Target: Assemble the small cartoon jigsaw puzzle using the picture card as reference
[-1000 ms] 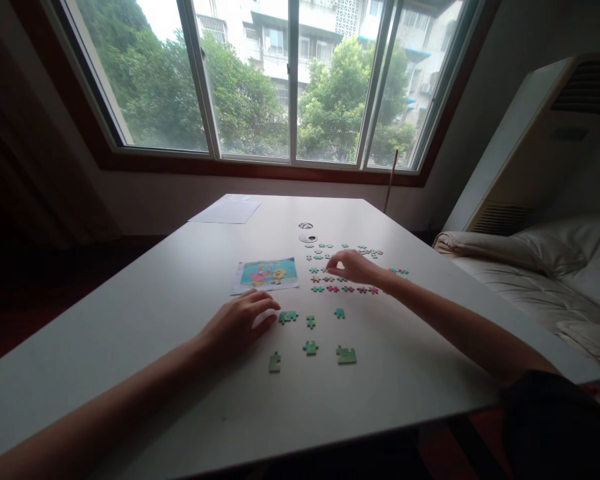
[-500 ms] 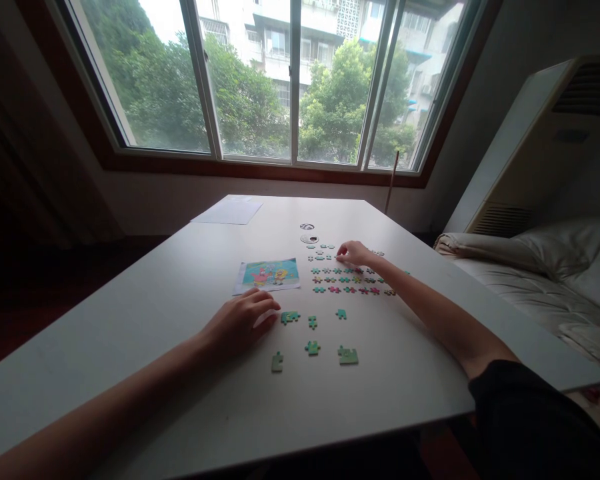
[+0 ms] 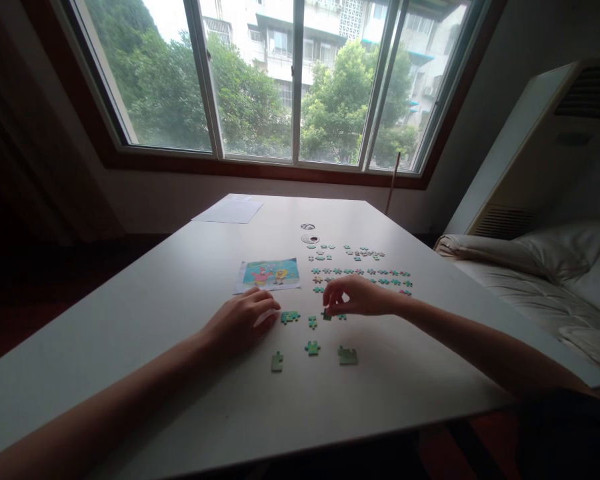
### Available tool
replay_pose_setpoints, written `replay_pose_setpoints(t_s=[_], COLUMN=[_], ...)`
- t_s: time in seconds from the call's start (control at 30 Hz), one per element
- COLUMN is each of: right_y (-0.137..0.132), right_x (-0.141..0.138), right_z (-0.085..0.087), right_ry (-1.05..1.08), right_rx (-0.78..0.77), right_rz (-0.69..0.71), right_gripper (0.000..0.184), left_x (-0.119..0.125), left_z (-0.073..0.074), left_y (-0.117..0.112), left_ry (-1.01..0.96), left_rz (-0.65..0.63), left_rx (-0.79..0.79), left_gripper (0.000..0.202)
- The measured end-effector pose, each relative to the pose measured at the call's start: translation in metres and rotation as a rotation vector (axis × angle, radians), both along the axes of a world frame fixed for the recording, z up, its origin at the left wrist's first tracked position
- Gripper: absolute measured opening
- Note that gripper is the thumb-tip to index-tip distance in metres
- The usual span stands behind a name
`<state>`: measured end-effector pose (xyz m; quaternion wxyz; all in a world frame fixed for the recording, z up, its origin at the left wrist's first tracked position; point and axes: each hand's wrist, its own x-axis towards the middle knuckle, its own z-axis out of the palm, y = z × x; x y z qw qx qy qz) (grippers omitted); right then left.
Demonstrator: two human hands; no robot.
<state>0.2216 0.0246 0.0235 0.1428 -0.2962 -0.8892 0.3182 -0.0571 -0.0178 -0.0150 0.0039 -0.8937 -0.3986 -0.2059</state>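
My right hand (image 3: 349,295) pinches a small dark green puzzle piece (image 3: 327,315) just above the table, left of another green piece (image 3: 342,317). My left hand (image 3: 247,312) rests on the table with fingers loosely bent and thumb apart, holding nothing. Its fingertips are beside a few joined green pieces (image 3: 290,317). Between the hands lies a single piece (image 3: 313,323). Closer to me are a centre piece (image 3: 313,347), a left piece (image 3: 277,361) and a larger green section (image 3: 347,355).
A cartoon picture sheet (image 3: 270,275) lies beyond my left hand. Rows of loose puzzle pieces (image 3: 371,271) spread behind my right hand, partly hidden by it. Farther back are two round fittings (image 3: 310,239) in the white table (image 3: 180,280) and some paper (image 3: 230,212).
My right hand has come back toward me from the far rows and now has a puzzle piece in its fingers. My left hand has stayed in place.
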Motion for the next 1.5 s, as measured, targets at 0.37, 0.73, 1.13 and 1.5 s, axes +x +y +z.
replay_pose_setpoints(t_s=[0.37,0.73,1.13,1.5], right_y=[-0.011,0.092,0.142,0.144], right_x=[-0.007,-0.028,-0.039,-0.056], right_z=[-0.01,-0.006,-0.022,-0.026], right_ry=[-0.09,-0.252,-0.334,-0.307], right_rx=[0.172,0.366,0.362,0.301], right_rz=[0.042,-0.235,-0.342,-0.434], right_gripper=[0.017,0.016,0.016,0.022], left_x=[0.0,-0.001,-0.004,-0.005], left_z=[-0.002,0.001,0.0,0.001], left_y=[0.003,0.0,0.004,0.004], left_ry=[0.011,0.017,0.039,0.0], left_rz=[0.005,-0.017,-0.003,-0.027], left_rx=[-0.002,0.011,0.015,0.009], left_gripper=[0.023,0.023,0.024,0.025])
